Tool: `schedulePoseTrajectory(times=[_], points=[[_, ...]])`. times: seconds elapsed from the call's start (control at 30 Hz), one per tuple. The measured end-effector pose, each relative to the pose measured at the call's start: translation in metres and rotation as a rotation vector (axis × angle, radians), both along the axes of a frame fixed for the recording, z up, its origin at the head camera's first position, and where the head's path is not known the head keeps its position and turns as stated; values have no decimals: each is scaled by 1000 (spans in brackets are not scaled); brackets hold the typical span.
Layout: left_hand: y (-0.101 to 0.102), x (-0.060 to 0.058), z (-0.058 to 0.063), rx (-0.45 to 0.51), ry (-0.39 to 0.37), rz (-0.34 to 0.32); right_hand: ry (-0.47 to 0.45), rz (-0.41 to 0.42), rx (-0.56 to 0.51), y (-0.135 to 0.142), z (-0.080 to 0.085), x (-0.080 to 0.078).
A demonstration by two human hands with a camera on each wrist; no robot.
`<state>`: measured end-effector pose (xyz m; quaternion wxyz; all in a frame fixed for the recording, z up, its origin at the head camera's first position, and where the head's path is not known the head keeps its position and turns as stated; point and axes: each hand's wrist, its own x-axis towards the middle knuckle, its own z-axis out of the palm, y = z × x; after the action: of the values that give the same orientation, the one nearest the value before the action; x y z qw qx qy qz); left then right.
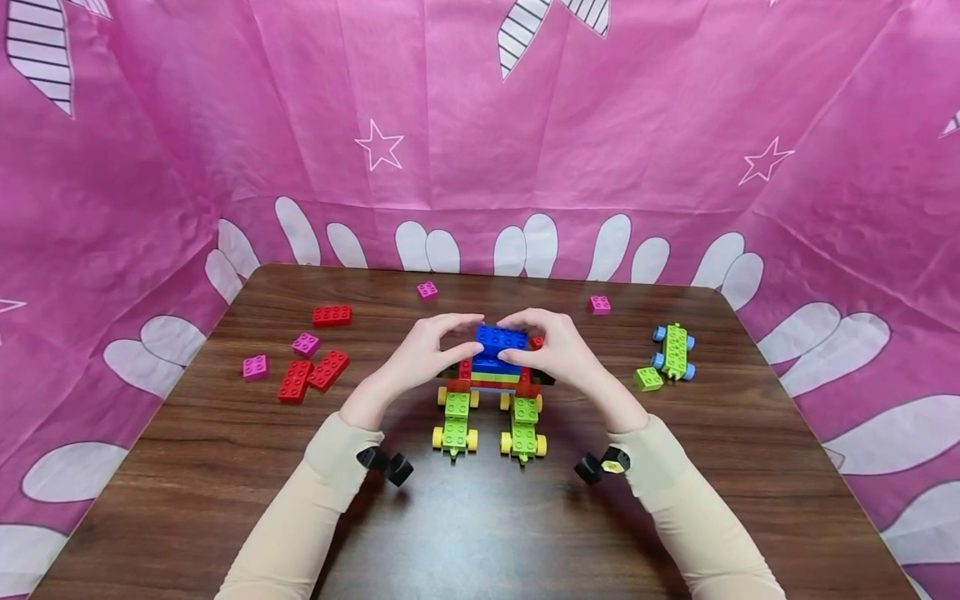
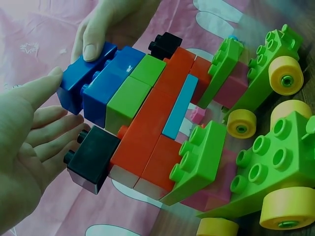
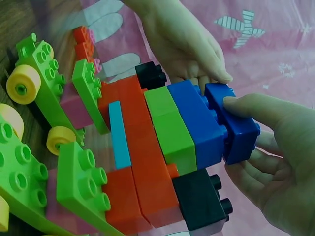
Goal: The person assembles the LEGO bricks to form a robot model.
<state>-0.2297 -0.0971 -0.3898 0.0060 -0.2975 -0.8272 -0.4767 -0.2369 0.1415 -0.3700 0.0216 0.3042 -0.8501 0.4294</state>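
Head view: a broad stretch of desk fronts the wheeled brick build, well inside both side edges; left hand and right hand pinch a blue brick at its top; pink bricks near far edge.

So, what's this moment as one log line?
Left hand: holds upper blue brick; right hand: holds same brick; gap: visible above lower blue brick
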Motion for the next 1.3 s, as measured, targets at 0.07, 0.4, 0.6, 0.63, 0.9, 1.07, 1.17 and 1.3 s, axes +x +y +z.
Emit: schedulePoseTrajectory(times=[0.07, 0.4, 0.6, 0.63, 0.9, 1.07, 1.17, 1.3], points=[[0, 1, 0, 0, -11, -11, -7, -2, 1, -1, -1, 1], [3, 4, 0, 5, -9, -27, -10, -11, -2, -1, -3, 5], [3, 5, -1, 7, -6, -25, -18, -7, -12, 0, -3, 7], [3, 5, -1, 7, -7, -23, -21, -9, -13, 1, -4, 7], [2, 6, -1, 0, -12, -20, -44, -37, -1, 7, -4, 9], [2, 7, -1, 16, -20, -26, -63, -44, 6, 10, -4, 10], [2, 8, -2, 21, -16, -28, -80, -46, 1, 10, -5, 10], [3, 8, -2, 18, -9, -23, -91, -48, -4, 11, -6, 11]])
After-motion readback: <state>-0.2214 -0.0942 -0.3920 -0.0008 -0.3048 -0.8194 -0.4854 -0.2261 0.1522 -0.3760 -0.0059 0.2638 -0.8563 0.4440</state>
